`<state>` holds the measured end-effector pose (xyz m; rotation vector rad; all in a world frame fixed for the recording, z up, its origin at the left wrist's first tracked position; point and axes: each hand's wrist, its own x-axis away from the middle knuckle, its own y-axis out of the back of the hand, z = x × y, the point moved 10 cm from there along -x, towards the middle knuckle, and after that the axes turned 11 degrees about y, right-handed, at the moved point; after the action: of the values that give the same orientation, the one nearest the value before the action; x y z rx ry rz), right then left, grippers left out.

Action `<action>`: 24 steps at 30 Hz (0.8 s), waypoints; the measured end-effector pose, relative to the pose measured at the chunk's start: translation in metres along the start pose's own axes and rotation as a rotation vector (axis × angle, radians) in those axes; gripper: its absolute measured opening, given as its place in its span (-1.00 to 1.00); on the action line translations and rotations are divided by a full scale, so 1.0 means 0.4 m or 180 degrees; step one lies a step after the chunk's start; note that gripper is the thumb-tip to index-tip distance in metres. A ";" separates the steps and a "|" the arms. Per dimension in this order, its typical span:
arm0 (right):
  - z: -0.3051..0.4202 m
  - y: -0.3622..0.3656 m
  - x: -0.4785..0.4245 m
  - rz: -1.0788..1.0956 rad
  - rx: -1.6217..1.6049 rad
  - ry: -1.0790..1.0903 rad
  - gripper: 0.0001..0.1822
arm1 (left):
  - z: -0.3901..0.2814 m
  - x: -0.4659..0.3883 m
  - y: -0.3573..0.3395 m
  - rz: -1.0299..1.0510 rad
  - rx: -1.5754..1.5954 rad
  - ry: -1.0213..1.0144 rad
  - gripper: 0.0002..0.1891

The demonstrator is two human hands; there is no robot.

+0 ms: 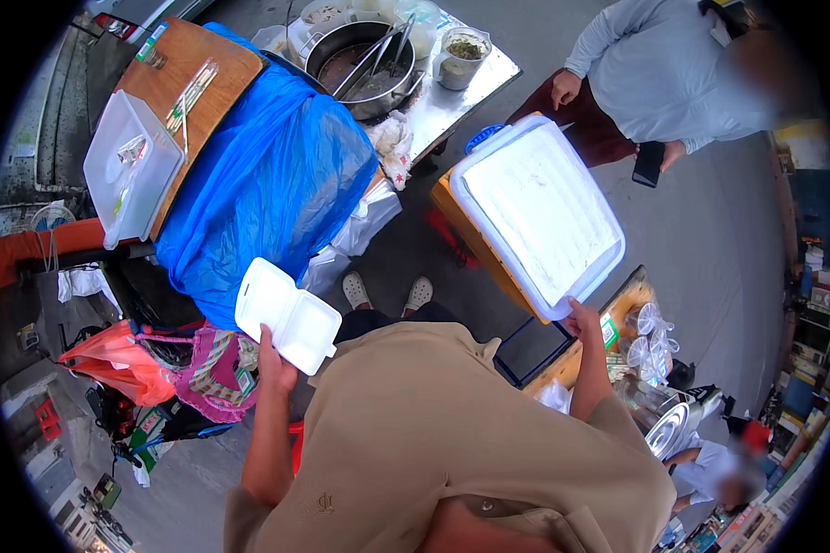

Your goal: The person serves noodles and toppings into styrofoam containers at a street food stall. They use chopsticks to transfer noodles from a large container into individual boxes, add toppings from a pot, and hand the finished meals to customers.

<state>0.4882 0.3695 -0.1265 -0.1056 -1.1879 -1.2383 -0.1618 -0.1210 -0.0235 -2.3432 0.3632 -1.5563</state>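
Note:
My left hand (277,366) holds a white foam clamshell takeaway box (280,314) by its near side. The box is hinged wide, and both halves look bare inside. At the right, my right hand (581,319) grips the near corner of a pale translucent plastic lid (612,252) with a white middle. This lid lies over a yellow-orange box (487,259), whose contents are hidden. A blue handle or latch (484,138) shows at the lid's far corner.
Blue plastic sheeting (270,180) drapes a stand beside a wooden board (194,52) and clear plastic bin (131,173). Beyond, a metal pot (366,69) with tongs and a measuring jug (461,59) share a metal table. Someone holding a phone (648,164) stands far right.

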 end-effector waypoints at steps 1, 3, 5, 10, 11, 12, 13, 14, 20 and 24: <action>0.093 0.048 -0.005 -0.0258 0.2189 0.0783 -0.38 | -0.007 -0.001 0.033 -0.0078 0.0098 -0.0085 -0.37; 0.268 0.046 0.046 -0.1482 0.2750 0.2444 -0.42 | -0.016 -0.003 0.093 -0.0079 0.0368 -0.0251 -0.37; 0.434 -0.105 0.056 -0.0792 0.1650 0.2322 -0.48 | -0.048 -0.006 0.125 -0.0068 0.0539 -0.0458 -0.37; 0.819 -0.821 0.461 0.1923 -0.0315 0.2001 -0.54 | -0.147 -0.008 0.099 0.0644 0.1043 -0.0426 -0.38; 0.853 -0.933 0.520 0.2078 -0.0284 0.1919 -0.42 | -0.162 -0.003 0.096 0.0668 0.0973 -0.0340 -0.38; 0.880 -1.036 0.584 0.2366 -0.0379 0.1841 -0.34 | -0.178 0.003 0.094 0.0683 0.0898 -0.0250 -0.38; 0.908 -1.120 0.640 0.2469 -0.0307 0.1737 -0.30 | -0.197 0.013 0.091 0.0692 0.0820 -0.0158 -0.38; 0.929 -1.186 0.669 0.2457 -0.0193 0.1762 -0.31 | -0.231 0.040 0.061 0.0938 0.0846 -0.0122 -0.39; 0.992 -1.234 0.650 0.2275 -0.0032 0.2303 -0.74 | -0.511 0.087 0.032 0.1342 0.0916 -0.0601 -0.41; 1.275 -1.183 0.854 0.1654 -0.0290 0.3544 -0.75 | -0.719 0.016 0.043 0.1264 0.1063 -0.1030 -0.41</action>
<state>-0.2434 0.2759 0.1109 0.1869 -0.1058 -0.6804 -0.4258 -0.1709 0.0805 -2.0575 0.4211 -0.9543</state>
